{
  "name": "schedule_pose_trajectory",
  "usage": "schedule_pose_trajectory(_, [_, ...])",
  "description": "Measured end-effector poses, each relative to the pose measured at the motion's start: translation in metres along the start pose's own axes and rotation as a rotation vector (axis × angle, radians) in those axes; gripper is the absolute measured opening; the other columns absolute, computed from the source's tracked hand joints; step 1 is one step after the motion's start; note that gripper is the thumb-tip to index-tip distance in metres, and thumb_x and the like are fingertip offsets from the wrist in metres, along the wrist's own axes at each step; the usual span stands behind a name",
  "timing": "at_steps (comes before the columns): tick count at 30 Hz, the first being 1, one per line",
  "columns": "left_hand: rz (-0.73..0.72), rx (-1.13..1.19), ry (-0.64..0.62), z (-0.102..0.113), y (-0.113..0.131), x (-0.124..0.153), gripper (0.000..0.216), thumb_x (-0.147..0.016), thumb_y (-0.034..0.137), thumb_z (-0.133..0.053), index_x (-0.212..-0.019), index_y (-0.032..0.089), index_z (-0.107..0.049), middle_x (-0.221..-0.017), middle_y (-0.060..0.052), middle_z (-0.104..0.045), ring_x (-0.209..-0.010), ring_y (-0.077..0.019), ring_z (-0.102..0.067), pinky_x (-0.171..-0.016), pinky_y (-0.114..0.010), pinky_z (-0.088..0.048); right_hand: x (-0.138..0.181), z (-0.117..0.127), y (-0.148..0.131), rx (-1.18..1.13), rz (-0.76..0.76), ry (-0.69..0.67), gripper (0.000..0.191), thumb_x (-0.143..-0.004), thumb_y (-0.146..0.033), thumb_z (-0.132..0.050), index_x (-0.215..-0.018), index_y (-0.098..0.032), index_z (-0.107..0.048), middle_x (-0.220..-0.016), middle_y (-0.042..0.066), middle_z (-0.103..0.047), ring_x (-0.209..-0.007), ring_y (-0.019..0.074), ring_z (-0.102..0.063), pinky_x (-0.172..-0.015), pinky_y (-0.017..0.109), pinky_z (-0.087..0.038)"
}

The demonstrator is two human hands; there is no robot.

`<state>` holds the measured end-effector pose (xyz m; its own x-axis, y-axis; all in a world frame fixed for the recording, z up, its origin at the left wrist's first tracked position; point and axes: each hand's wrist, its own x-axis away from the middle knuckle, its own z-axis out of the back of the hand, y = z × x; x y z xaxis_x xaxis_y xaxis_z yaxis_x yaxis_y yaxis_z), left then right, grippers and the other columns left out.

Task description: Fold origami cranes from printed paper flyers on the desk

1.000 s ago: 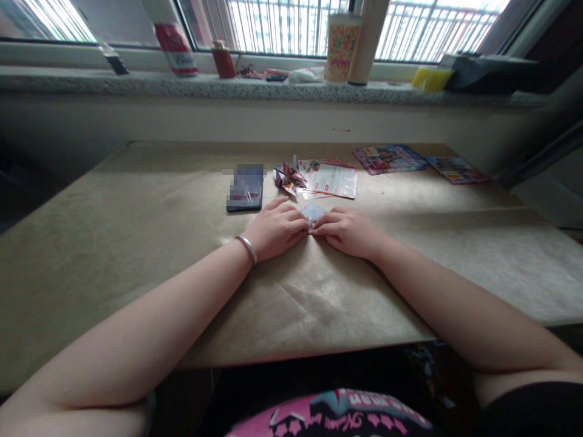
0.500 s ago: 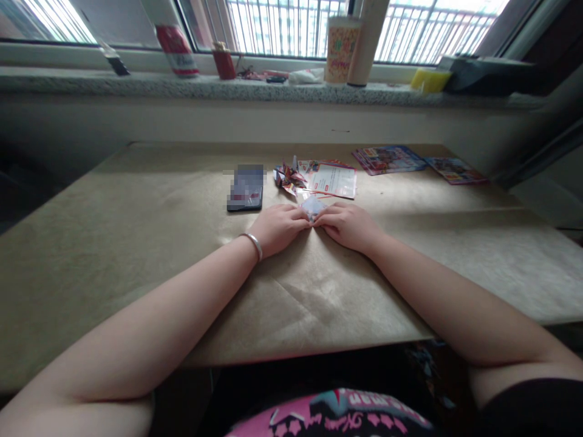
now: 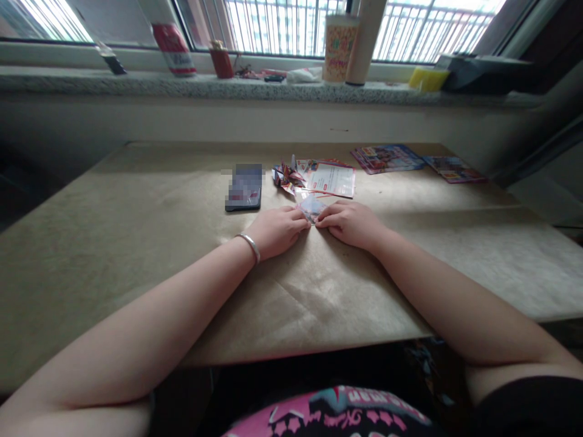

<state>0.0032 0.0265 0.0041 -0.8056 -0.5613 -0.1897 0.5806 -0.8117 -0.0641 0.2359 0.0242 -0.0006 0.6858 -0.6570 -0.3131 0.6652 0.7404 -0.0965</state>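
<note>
Two bare hands meet over a small, pale bluish-white piece of folded paper (image 3: pixel 312 205), which lies flat or nearly so on a table spread with a creased, gold-beige cover (image 3: pixel 182 255); the paper sits straight ahead of the person, directly between the fingertips, and most of it stretches beyond them, toward the window side. The left hand (image 3: pixel 279 230), with a shiny silver bangle (image 3: pixel 249 247) at its wrist, comes in from the left, its fingers bunched together and their tips closed on the paper's near left edge; the right hand (image 3: pixel 353 223) mirrors it, fingers curled and gathered, tips closed on the near right edge; only a narrow gap parts the two sets of fingertips, and neither hand is plainly nearer. The paper looks roughly diamond-shaped, one corner pointing back at the person; which way its long axis runs I cannot tell, as the fingers cover its sides. Just beyond are white printed sheets with red edging (image 3: pixel 334 180) and, beside them, a spiky bundle of multicoloured folded paper (image 3: pixel 288 177); a dark, flat, rectangular phone-like object (image 3: pixel 246 185) rests near the left hand.
</note>
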Motion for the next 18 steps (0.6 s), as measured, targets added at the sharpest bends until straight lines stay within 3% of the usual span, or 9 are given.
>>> schedule_pose_trajectory(6, [0.025, -0.048, -0.021, 0.007, -0.002, 0.004, 0.035, -0.089, 0.018, -0.045, -0.112, 0.025, -0.07, -0.112, -0.005, -0.067, -0.098, -0.0199, -0.062, -0.084, -0.032, -0.052, 0.006, 0.007, 0.005, 0.017, -0.01, -0.032, 0.028, -0.09, -0.024, -0.052, -0.102, -0.031, -0.076, -0.11, -0.001, -0.073, -0.099, 0.019, -0.064, -0.084, 0.033, -0.049])
schedule_pose_trajectory(10, [0.092, -0.102, -0.102, 0.019, -0.008, 0.008, 0.036, -0.087, 0.021, -0.045, -0.106, 0.029, -0.074, -0.1, -0.003, -0.069, -0.088, -0.0191, -0.064, -0.073, -0.03, -0.049, 0.007, 0.008, 0.009, 0.026, -0.001, -0.036, 0.027, -0.09, -0.025, -0.053, -0.102, -0.032, -0.076, -0.111, -0.001, -0.073, -0.1, 0.0188, -0.064, -0.084, 0.033, -0.05])
schedule_pose_trajectory(18, [0.155, -0.138, -0.255, 0.036, -0.022, 0.019, 0.035, -0.087, 0.024, -0.045, -0.101, 0.031, -0.075, -0.101, 0.001, -0.071, -0.088, -0.0163, -0.065, -0.075, -0.026, -0.045, 0.014, 0.021, 0.019, -0.004, -0.06, -0.144, 0.03, -0.087, -0.02, -0.055, -0.102, -0.036, -0.076, -0.114, -0.005, -0.072, -0.1, 0.0164, -0.066, -0.083, 0.03, -0.05])
